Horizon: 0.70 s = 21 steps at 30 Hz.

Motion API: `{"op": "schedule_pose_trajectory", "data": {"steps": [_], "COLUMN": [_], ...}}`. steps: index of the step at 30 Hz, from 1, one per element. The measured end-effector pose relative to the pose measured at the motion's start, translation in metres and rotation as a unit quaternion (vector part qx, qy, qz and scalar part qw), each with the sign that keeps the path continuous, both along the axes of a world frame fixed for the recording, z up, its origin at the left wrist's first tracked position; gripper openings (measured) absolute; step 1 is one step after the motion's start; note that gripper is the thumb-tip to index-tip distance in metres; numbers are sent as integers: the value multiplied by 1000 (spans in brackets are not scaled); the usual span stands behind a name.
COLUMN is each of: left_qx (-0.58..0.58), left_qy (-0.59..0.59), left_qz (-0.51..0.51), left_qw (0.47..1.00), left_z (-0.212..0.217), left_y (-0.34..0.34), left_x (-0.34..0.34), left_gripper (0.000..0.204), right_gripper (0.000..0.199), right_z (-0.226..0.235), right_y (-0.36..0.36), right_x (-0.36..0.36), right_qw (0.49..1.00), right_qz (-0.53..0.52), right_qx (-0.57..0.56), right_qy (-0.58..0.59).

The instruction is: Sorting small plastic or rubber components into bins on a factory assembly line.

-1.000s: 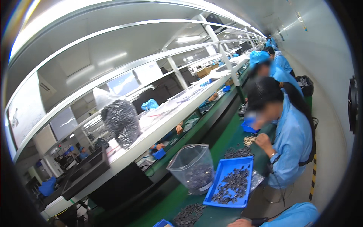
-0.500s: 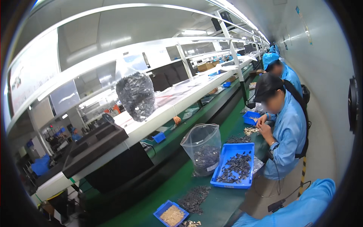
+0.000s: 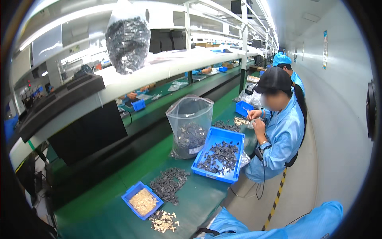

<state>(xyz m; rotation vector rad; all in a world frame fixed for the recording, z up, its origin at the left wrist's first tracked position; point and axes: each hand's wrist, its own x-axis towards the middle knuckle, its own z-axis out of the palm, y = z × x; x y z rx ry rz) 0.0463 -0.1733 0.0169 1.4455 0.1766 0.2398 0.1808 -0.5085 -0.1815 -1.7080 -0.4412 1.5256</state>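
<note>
Neither of my hands shows; only my blue sleeve (image 3: 278,225) comes in at the lower right. Nearest to it on the green bench lie loose pale pieces (image 3: 164,221), beside a small blue tray (image 3: 132,208) filled with similar pale bits. A heap of small dark pieces (image 3: 169,185) spreads just beyond. Farther along sits a larger blue tray (image 3: 213,177) holding scattered dark pieces. An open clear plastic bag (image 3: 189,137), partly full of dark pieces, stands upright against that tray's left side.
A co-worker (image 3: 280,131) in blue sits at the right, hands over pale pieces (image 3: 240,120) by another blue tray (image 3: 243,107). A full bag of dark pieces (image 3: 128,46) rests on the white shelf (image 3: 171,65). A black foam block (image 3: 63,99) lies at the left.
My view has turned and tilted down, so the bench things appear farther left and higher, and more loose pale pieces show. The co-worker's hands stay close together over the pale pieces.
</note>
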Motion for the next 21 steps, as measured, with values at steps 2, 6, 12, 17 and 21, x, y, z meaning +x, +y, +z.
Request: {"op": "schedule_pose_trajectory", "data": {"steps": [2,6,12,17,21], "left_qx": [-8,-20,-37,-43,-43], "left_qy": [-2,-3,-3,-3,-1], "left_qz": [1,8,13,16,19], "left_qw": [1000,1000,999,999,999], "left_z": [1,6,11,13,16], "left_y": [-1,2,8,12,13], "left_x": [3,7,11,11,11], "left_gripper": [52,51,50,49,48], "right_gripper": [22,23,25,27,28], "right_z": [-2,-5,-8,-9,-6], "right_y": [-13,-33,-57,-69,-76], "right_x": [-5,-10,-16,-20,-21], "right_qw": [999,986,955,931,916], "right_qz": [-9,-30,-49,-62,-69], "right_qx": [-17,-46,-89,-116,-129], "right_qy": [50,157,278,339,374]}}
